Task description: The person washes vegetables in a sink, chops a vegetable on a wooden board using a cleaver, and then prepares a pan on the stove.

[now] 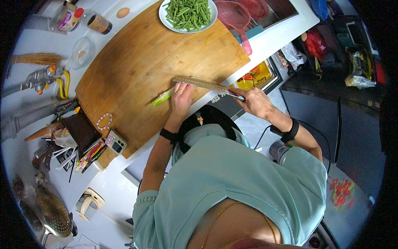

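My right hand (256, 102) grips the dark handle of a kitchen knife (202, 84), whose broad metal blade reaches left across the near edge of a wooden cutting board (133, 68). Against the blade's tip end, my left hand (182, 99) holds a pale green vegetable stalk (162, 97) down on the board; its leafy end points left. The part of the stalk under my fingers is hidden. At the board's far edge stands a white plate (188, 29) heaped with cut green beans (188, 14).
A phone (116, 142) and a beaded bracelet (104, 121) lie at the board's left corner. An egg (123, 12), a sauce bottle (99, 24) and a glass bowl (81, 53) stand beyond. Red plastic strainers (234, 15) sit at far right, above an open drawer with a yellow container (264, 74).
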A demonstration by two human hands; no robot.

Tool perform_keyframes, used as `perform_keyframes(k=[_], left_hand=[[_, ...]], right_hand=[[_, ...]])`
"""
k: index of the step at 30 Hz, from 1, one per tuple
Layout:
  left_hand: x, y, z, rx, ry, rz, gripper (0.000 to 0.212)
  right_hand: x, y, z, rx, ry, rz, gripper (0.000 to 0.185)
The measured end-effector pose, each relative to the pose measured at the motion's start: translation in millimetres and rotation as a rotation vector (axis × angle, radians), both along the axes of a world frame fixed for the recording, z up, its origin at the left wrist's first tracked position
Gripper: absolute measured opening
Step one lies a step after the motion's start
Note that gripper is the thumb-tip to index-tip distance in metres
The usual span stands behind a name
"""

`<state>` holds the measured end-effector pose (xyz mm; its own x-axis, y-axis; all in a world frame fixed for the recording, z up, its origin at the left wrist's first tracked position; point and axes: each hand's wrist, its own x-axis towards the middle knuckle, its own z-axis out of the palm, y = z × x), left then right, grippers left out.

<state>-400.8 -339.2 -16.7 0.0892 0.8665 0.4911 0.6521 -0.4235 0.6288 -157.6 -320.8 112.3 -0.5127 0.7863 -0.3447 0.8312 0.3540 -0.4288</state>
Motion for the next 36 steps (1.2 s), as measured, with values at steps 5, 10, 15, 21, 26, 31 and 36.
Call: perform_keyframes(k=[5,10,15,21,26,31,36], left_hand=[[-2,-1,-7,-0.005,-0.008,0.007,0.024],[-3,2,-4,-0.007,0.006,-0.017,0.024],[-2,2,-4,0.010,0.012,-0.004,0.023],[-2,1,-4,-0.003,-0.015,0.007,0.023],[-3,-1,2,-0.031,-0.035,-0.007,0.025],[2,1,13,-0.058,-0.040,0.031,0.028],[-1,4,-12,-0.005,-0.025,0.012,0.026]], right_hand=[[-4,3,4,-0.038,-0.007,-0.006,0.033],[0,9,-1,-0.007,0.050,0.052,0.035],[1,14,-3,-0.054,0.052,0.067,0.035],[1,16,-16,-0.032,0.063,0.103,0.038],[-14,19,-33,-0.030,0.052,0.077,0.041],[-17,13,-47,0.006,0.148,-0.005,0.036],[-17,14,-29,-0.065,0.155,-0.073,0.036]])
